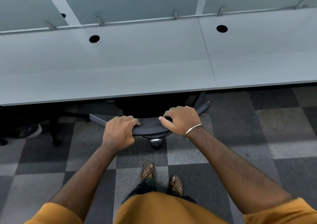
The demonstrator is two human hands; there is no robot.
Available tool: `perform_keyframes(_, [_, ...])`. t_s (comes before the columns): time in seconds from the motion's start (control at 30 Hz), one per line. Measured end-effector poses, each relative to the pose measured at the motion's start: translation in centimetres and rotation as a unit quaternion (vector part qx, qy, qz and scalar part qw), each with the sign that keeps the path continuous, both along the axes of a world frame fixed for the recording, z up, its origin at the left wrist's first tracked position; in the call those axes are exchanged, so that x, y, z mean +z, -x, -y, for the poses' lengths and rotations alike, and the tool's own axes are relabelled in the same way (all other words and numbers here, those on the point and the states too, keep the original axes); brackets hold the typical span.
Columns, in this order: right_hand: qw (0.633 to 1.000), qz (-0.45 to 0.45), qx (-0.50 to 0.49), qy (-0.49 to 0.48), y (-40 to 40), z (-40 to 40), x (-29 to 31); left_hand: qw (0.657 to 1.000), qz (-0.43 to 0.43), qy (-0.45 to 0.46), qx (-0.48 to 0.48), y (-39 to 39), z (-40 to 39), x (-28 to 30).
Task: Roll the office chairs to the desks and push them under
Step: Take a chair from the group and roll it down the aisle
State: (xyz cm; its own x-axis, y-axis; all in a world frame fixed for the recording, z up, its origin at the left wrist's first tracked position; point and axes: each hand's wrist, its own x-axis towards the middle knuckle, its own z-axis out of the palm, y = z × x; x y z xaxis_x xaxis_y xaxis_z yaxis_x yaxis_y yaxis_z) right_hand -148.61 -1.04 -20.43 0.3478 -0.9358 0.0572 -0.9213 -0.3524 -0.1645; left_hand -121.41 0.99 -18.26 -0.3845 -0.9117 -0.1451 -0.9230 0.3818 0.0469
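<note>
Office chair is sitting w/ its seat tucked in the dark under the desk; only the curved top edge of the backrest and the two armrest tips are sticking out past the desk's front edge, roughly centre of the view. Desk itself is stretching across the whole upper half, pale grey top, w/ a seam running down toward the right where a second desk section is butting against it. Frosted divider panels are standing along the back edge, held by small metal clips. Carpet below is showing a grey and dark checker pattern.

Both arms are reaching fwd from mustard-yellow sleeves. Left hand is gripping the backrest top on its left side, fingers curled over the edge. Right hand is gripping the right side of the same edge, thumb pointing inward along it, metal bangle sitting on the wrist. Hands are near each other, not touching.

Two sandalled feet are standing on the carpet just behind the chair. A chrome base leg w/ caster is poking out below the backrest. At far left, under the desk, another person's shoe is showing. Two round black cable holes are sitting in the desk tops, one per section.
</note>
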Motion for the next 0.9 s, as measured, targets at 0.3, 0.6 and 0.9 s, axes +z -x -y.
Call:
perform_keyframes(0.3, [1.0, -0.009, -0.02, -0.007, -3.7, 1.6, 0.2, 1.0, 0.006, -0.014, -0.002, -3.5, 1.4, -0.1])
perform_keyframes(0.6, [0.998, -0.015, -0.049, -0.022, -8.6, 4.1, -0.2, 0.999, 0.022, -0.022, -0.007, -8.2, 5.9, -0.3])
perform_keyframes(0.9, [0.997, -0.02, -0.072, -0.032, -11.8, 6.9, -0.1, 0.999, 0.028, -0.002, -0.027, -11.3, 10.0, 0.0])
